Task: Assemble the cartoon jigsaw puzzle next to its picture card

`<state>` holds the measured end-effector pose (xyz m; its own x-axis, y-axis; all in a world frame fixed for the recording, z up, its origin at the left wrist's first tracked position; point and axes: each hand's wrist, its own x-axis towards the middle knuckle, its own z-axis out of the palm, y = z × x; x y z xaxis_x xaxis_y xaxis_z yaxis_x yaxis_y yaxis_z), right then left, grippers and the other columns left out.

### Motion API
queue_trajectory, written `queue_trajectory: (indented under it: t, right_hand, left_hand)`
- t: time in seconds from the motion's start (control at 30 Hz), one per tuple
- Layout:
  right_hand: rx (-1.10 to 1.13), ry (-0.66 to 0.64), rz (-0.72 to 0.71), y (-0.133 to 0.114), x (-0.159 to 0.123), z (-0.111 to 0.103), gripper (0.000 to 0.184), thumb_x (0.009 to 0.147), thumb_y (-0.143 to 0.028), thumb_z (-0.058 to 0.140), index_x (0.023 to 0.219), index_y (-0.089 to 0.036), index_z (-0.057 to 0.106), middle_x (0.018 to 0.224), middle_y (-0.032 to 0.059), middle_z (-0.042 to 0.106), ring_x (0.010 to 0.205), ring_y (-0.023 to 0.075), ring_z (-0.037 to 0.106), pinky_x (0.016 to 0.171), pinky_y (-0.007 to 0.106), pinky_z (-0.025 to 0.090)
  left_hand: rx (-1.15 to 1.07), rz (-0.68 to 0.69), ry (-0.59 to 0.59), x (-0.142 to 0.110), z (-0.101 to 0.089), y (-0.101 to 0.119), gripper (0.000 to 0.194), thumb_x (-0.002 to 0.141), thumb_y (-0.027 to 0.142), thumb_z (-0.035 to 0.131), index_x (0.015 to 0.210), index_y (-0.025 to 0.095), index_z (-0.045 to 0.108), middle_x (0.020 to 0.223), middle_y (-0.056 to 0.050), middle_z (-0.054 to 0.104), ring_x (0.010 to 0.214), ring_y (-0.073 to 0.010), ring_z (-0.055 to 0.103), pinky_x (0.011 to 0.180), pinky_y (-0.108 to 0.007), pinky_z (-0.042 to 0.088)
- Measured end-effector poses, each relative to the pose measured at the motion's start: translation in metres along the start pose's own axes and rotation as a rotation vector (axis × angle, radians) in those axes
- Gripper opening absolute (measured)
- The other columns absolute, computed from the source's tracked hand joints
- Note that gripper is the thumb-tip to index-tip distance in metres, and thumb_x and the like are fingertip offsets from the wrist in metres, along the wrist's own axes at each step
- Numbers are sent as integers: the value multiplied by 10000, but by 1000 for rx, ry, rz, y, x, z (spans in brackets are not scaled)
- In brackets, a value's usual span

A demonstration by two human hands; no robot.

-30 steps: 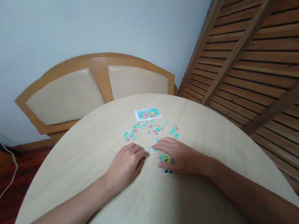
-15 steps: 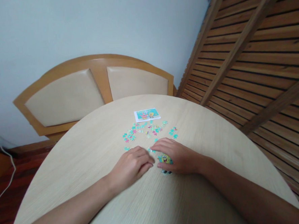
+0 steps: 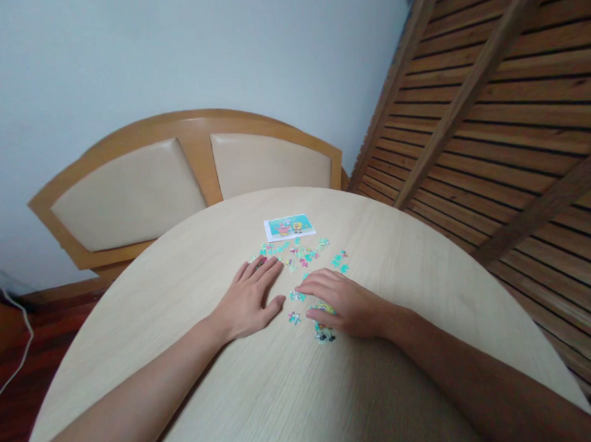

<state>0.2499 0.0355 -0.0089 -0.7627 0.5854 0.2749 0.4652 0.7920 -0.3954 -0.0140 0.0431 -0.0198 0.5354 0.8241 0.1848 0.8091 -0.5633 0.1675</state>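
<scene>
My left hand [image 3: 253, 297] lies with its fingers spread, its fingertips over part of a pile of loose jigsaw pieces [image 3: 305, 255]. Partly under my right hand [image 3: 338, 302] is a joined section of jigsaw [image 3: 326, 332] showing a yellow cartoon figure. The right fingers curve loosely, thumb apart from the index finger, and nothing shows held between them. At the right index fingertip sits a small teal and white cluster of pieces [image 3: 296, 295]. Between the hands a single jigsaw piece [image 3: 294, 318] rests on the table.
A printed reference picture [image 3: 290, 226] lies beyond the pieces on the round wooden table [image 3: 226, 398]. A few teal pieces [image 3: 340, 261] are grouped right of the pile. Behind the table stands a padded chair back [image 3: 204, 160]; a slatted wooden screen [image 3: 494, 115] leans at the right.
My left hand has moved forward and left, its fingers spreading over the loose pieces. A single piece now shows where that hand was. The right hand has stayed nearly in place.
</scene>
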Motion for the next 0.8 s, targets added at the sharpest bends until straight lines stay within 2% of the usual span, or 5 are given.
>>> queue_trajectory:
  t: [0.2, 0.4, 0.53, 0.67, 0.8]
  right_hand:
    - [6, -11, 1, -2, 1, 0, 384, 984, -369, 604, 1315, -177, 632, 1270, 128, 657, 1209, 276, 552, 1063, 472, 431]
    - [-3, -7, -13, -2, 0, -2, 352, 985, -357, 601, 1286, -180, 653, 1257, 124, 662, 1191, 270, 560, 1055, 470, 439]
    - [-9, 16, -43, 1, -2, 0, 358, 957, -372, 643, 1251, -170, 674, 1241, 124, 669, 1185, 265, 565, 1061, 463, 443]
    - [-8, 23, -66, 1, -3, 0, 365, 905, -359, 704, 1212, -163, 690, 1217, 125, 680, 1167, 271, 579, 1047, 466, 457]
    - [0, 11, -90, -2, -3, -1, 390, 881, -370, 729, 1204, -155, 687, 1207, 127, 680, 1143, 278, 589, 1025, 464, 471]
  left_hand:
    - [28, -10, -34, 1, -2, 4, 682, 984, 515, 484, 1573, 196, 359, 1636, -104, 349, 1538, -366, 233, 1215, -612, 249]
    - [48, 59, 95, -1, -7, 8, 482, 983, 395, 511, 1401, 157, 537, 1429, -128, 607, 1434, -329, 430, 1201, -566, 302]
    - [15, 111, 165, -2, -12, 12, 320, 1003, 330, 493, 1258, 180, 614, 1214, -107, 718, 1240, -285, 582, 1136, -538, 377]
    - [-36, 148, 185, -2, -13, 11, 242, 996, 217, 481, 1172, 196, 645, 1068, -86, 721, 1060, -263, 620, 1008, -499, 468]
    - [-84, 114, 182, -3, -9, 7, 227, 980, 193, 522, 1160, 199, 658, 1084, -94, 684, 1026, -260, 604, 930, -456, 503]
